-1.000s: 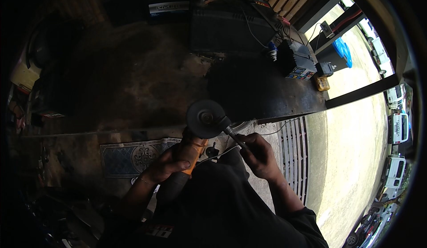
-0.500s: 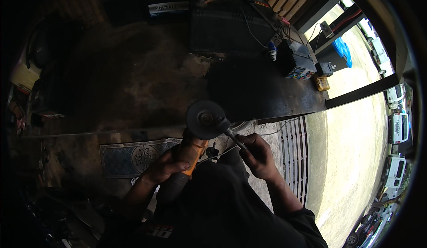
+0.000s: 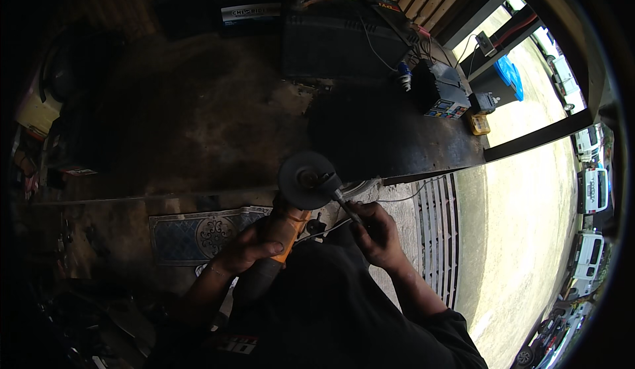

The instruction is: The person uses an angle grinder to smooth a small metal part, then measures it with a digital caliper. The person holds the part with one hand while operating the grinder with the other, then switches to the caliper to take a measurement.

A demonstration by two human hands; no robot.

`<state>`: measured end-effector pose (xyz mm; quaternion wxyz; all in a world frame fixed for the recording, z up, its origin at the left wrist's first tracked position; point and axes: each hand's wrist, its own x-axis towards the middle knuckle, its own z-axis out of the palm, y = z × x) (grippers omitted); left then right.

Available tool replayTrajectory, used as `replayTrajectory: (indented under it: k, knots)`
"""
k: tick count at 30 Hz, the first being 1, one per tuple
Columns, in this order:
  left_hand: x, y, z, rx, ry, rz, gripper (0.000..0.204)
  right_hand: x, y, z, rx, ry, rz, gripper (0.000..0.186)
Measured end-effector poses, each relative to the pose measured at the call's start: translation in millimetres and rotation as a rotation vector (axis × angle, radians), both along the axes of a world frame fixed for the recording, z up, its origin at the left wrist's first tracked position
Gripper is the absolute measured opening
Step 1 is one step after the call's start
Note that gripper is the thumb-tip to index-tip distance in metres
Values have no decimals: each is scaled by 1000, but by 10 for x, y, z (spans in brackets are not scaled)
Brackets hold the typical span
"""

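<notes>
My left hand point(image 3: 254, 250) is wrapped round the orange and black body of an angle grinder point(image 3: 288, 231). Its round grey disc point(image 3: 295, 181) faces up, near the front edge of the workbench. In my right hand point(image 3: 378, 233) is a slim metal rod with a dark rounded head point(image 3: 330, 184), gripped by its shaft. That head overlaps the right side of the disc, close to its centre; whether they touch I cannot tell. Fingers hide the rod's lower end.
The dark workbench point(image 3: 198, 131) spans the far side. On it stand a large black case point(image 3: 344, 45), a battery point(image 3: 250, 13), a smaller black box point(image 3: 444, 91) and a yellow device point(image 3: 479, 124). A patterned mat point(image 3: 185, 237) and a metal grate point(image 3: 438, 237) lie below.
My right hand has shifted slightly left, bringing the rod's head further over the disc toward its centre. The grinder in my left hand has barely moved.
</notes>
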<state>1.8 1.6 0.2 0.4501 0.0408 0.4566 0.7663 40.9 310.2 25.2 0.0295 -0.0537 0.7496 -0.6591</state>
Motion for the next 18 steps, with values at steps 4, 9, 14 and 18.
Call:
replayTrajectory:
  k: [4,9,14,18]
  knots:
    - [6,-8,21,-2,-3,10,67,-5,2,-29,42,57,5,22]
    - [3,-4,32,16,-10,8,66,14,13,-7,122,20,21,22]
    - [1,23,2,-13,34,45,65,25,-4,-14,79,8,19,22]
    - [6,26,0,3,11,55,64,45,-4,-32,69,12,10,22]
